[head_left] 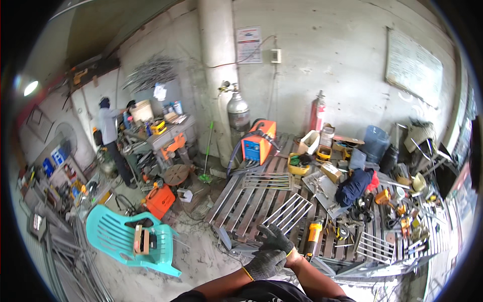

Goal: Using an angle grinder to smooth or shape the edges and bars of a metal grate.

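Observation:
Both my hands wear dark grey knitted work gloves and meet just in front of the slatted metal table (236,206). My left hand (264,265), with a yellow glove cuff, lies across the wrist side of my right hand. Its fingers are closed on the right glove, though their tips are partly hidden. My right hand (275,239) points up and left, fingers extended and apart, with bare wrist showing below the glove. Just beyond is a small metal grate (289,214), tilted on the slats. A yellow and black power tool (314,232) lies right of my hands.
An orange welding machine (259,143) and gas cylinder (238,113) stand behind. Another grate (266,181), a dark cloth (354,187) and mixed tools cover the table. At left are a turquoise chair (163,249) holding a box (141,239), an orange case (160,201) and a person (108,128).

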The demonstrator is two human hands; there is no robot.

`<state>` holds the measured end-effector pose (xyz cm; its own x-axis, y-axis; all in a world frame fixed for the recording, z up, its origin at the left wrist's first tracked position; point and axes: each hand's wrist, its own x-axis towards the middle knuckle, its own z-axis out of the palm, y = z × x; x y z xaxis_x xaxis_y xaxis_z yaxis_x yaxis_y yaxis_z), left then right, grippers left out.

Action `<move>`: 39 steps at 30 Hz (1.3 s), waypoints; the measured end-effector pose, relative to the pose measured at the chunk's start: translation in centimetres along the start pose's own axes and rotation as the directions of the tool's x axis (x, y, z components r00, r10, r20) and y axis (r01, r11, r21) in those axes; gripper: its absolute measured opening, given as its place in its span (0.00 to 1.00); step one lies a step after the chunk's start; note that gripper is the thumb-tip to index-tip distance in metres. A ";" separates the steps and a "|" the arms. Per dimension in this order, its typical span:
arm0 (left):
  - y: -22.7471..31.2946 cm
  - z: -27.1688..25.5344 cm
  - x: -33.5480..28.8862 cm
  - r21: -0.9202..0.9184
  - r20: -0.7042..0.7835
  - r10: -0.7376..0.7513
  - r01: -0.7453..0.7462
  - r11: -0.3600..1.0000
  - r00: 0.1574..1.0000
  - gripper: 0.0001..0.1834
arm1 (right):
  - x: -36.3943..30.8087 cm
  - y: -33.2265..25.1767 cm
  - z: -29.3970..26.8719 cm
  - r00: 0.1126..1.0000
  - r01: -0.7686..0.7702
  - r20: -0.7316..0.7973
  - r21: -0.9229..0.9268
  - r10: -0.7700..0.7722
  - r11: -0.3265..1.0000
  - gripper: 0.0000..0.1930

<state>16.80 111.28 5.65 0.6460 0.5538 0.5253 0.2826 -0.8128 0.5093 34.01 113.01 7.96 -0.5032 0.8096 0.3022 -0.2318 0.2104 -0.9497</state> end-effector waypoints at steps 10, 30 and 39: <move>0.3 -2.7 1.9 -0.031 -0.311 -0.218 0.219 0.975 0.925 0.15 | 2.9 -1.2 2.8 0.983 0.118 -0.185 0.598 -0.007 0.793 0.31; -2.2 -0.6 -2.3 0.121 0.243 -0.377 0.358 0.926 0.894 0.14 | 6.1 -0.1 1.4 0.928 -0.086 -0.176 0.757 0.328 0.648 0.37; 1.6 -6.2 1.4 0.458 -0.055 -0.503 0.470 0.755 0.863 0.20 | -0.9 13.1 1.1 0.947 -0.234 -0.049 0.570 0.316 0.788 0.27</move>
<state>13.79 111.87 11.48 0.3758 0.8965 0.2347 0.8414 -0.4362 0.3190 30.53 114.42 -4.68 -0.5092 0.8605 -0.0182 -0.5392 -0.3354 -0.7725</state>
